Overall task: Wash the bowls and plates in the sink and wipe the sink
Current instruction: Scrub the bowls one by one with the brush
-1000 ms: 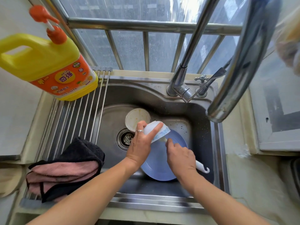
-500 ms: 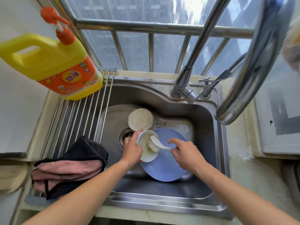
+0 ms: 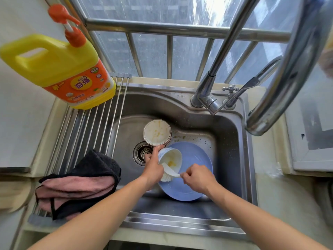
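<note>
White bowl [image 3: 171, 157] is gripped tilted by the left hand [image 3: 153, 168] over the blue plate [image 3: 194, 177]. The right hand [image 3: 198, 177] pinches the dish brush [image 3: 168, 173], its bristles at the bowl's rim.

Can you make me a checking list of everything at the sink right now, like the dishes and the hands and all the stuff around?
Surface: steel sink, speckled with food bits near the back; drain strainer uncovered.
Job's things: small white bowl, tilted, yellowish residue inside; white dish brush at its rim; blue plate beneath; stacked dirty bowls behind the drain.
Clutter: pink and black cloth on the roll-up drying rack; yellow detergent bottle on the rack's far end.
Grippers: left hand grips the bowl; right hand grips the brush handle.
Cables: nothing seen.
Surroundings: faucet, no water seen running; window bars behind.
</note>
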The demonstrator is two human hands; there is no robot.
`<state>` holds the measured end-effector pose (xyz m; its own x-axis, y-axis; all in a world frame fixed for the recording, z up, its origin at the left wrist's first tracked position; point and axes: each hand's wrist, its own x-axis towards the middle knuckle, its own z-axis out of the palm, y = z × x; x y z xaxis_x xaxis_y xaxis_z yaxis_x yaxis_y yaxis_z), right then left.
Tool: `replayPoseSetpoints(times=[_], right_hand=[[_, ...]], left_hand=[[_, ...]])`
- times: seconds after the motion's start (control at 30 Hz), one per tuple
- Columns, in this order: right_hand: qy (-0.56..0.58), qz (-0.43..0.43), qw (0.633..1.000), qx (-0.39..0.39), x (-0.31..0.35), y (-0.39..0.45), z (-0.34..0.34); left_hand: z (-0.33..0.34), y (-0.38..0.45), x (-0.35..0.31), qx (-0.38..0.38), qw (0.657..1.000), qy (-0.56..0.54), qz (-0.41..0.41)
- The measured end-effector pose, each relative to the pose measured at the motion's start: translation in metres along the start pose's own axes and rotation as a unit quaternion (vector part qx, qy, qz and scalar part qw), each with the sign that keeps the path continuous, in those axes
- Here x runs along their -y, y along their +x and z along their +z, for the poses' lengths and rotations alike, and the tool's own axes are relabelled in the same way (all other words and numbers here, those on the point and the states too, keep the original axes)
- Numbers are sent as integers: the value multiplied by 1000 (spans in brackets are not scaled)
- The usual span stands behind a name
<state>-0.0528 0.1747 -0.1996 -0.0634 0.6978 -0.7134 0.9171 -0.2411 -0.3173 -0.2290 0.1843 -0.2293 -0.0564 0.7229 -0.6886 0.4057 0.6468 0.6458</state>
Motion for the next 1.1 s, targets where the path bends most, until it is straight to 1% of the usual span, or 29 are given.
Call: replayPoseSetpoints(times=[0.03,0.07,0.1,0.13,0.2,0.23,0.27,0.3,0.4,0.47,0.5,0.53,0.57,0.6,0.63,0.67,0.7,0.73,0.77,0.8,0.83,0.87,0.9,0.93,0.97,1.0,1.03,1.07,1.1], right_hand=[[-66,-30,997,-21,-3,3,-2],[-140,-77,984,-74,-6,4,-1],[-230,-115,963,-77,-5,3,0],[-282,-123,947,-91,-4,2,3],[-244,-118,957,-101,-6,5,11],[-276,-129,945,-116,-4,3,18],[-289,-130,945,-84,3,-3,20],[-271,-153,948,-67,11,-8,22],[-73,-57,995,-24,22,-3,20],[63,-3,998,26,20,6,11],[80,15,996,40,19,9,3],[47,9,998,35,16,11,0],[-34,-25,999,4,14,10,-2],[-133,-70,988,-40,13,10,-1],[-229,-97,968,-40,14,8,1],[-297,-95,949,-51,16,6,3],[-301,-103,945,-77,17,4,1],[-328,-134,929,-102,15,7,5],[-345,-138,925,-86,12,4,11],[-303,-140,941,-55,16,0,12],[-221,-126,966,-43,18,-1,14],[-118,-83,989,-21,20,-1,14],[-17,-32,999,18,21,2,12],[90,12,994,67,22,5,8],[184,56,976,103,20,6,3],[231,85,962,121,16,9,0],[226,95,961,124,12,11,-2],[156,64,982,85,8,12,-1],[27,7,999,31,7,9,0]], left_hand=[[1,-2,-1,10,1000,6,11],[2,-4,-2,19,1000,10,20],[2,-5,-2,25,999,10,24],[1,-5,-3,30,999,6,20],[0,-3,-5,35,999,-1,9],[1,-2,-5,34,999,-3,5],[2,-2,-5,29,1000,-9,3],[2,-2,-4,23,1000,-18,0],[1,1,0,7,999,-37,-12],[-2,3,5,1,999,-42,-18],[-3,3,6,3,999,-46,-20],[-2,3,6,8,999,-45,-19],[-1,2,4,16,999,-41,-13],[1,1,1,24,999,-38,-7],[1,1,-2,30,999,-38,-3],[1,1,-5,33,999,-38,-3],[1,3,-6,35,999,-36,-5],[1,4,-7,36,999,-33,-7],[1,5,-7,35,999,-30,-9],[1,5,-7,32,999,-29,-10],[1,3,-7,27,999,-31,-9],[2,3,-6,22,999,-34,-7],[3,2,-4,16,999,-39,-6],[2,2,-3,11,999,-45,-10],[1,2,-2,7,999,-49,-15],[0,3,-1,8,999,-47,-18],[-1,3,0,14,999,-42,-16],[-2,4,1,23,999,-36,-10],[-2,4,2,33,999,-31,-4]])
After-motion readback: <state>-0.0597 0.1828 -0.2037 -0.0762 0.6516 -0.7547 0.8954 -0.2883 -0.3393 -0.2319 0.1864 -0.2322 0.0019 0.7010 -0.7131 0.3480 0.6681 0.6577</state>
